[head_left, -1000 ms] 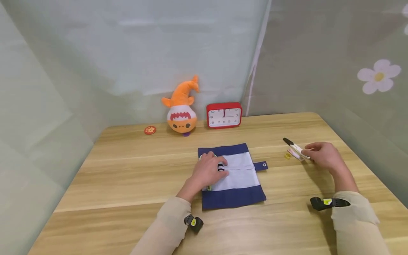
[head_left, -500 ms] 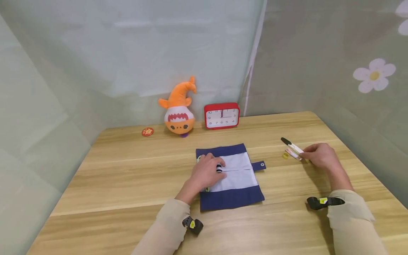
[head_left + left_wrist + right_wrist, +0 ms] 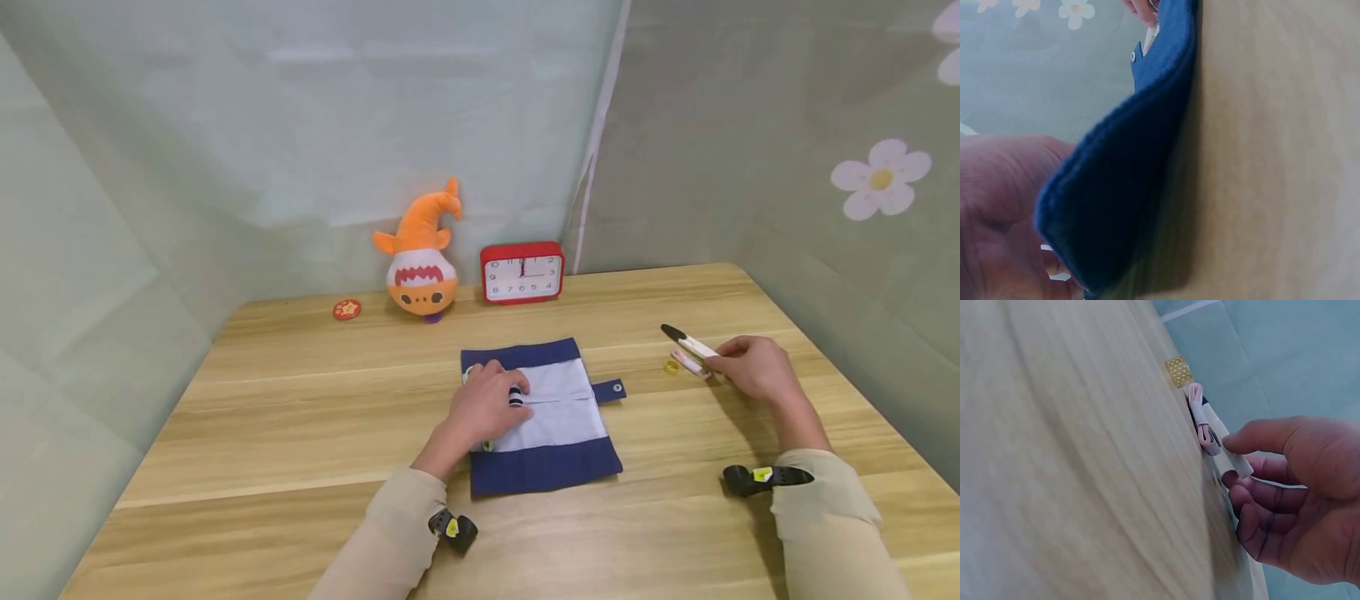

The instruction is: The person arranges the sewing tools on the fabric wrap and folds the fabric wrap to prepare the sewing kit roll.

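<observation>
Right grip [image 3: 756,367] pinching pen [image 3: 699,347], wooden table [image 3: 300,400], backdrop [image 3: 337,125]

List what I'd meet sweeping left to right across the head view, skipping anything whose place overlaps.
Red disc, orange plush toy, blue-and-white pouch, black-and-white pen, right hand, white flower on the backdrop.

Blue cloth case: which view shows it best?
Head: it shows the blue cloth case lying open, strap included, partly covered by the left hand. Left wrist shows mostly a blurred edge up close, plus the snap; right wrist shows none of it.
</observation>
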Available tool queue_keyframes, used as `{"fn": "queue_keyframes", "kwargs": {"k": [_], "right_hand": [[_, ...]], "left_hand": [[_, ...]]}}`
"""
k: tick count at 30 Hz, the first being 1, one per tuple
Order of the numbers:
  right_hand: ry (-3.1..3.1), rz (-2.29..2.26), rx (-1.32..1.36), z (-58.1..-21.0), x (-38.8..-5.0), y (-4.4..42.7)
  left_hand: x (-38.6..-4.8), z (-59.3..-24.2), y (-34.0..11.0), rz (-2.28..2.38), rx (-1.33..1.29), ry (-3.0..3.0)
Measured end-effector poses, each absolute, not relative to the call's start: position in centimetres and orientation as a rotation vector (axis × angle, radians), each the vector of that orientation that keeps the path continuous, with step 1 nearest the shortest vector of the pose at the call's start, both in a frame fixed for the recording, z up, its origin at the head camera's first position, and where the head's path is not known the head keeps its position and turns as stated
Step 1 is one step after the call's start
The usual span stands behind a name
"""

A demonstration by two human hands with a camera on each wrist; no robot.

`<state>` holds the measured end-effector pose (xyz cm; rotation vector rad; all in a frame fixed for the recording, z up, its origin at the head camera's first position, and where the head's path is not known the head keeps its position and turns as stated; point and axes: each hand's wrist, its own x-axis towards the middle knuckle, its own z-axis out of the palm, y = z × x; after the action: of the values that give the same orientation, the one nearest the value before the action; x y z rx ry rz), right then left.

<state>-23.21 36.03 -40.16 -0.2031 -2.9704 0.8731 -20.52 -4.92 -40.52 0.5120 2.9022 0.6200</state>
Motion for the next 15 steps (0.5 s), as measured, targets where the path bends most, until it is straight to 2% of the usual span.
{"fn": "queue_keyframes", "kwargs": {"k": [15], "right_hand": [[-2.710, 1.405, -0.228, -40.76, -23.26, 36.07]], "left_hand": [[-20.41, -40.53, -5.00, 0.614, 0.521, 2.904]]}}
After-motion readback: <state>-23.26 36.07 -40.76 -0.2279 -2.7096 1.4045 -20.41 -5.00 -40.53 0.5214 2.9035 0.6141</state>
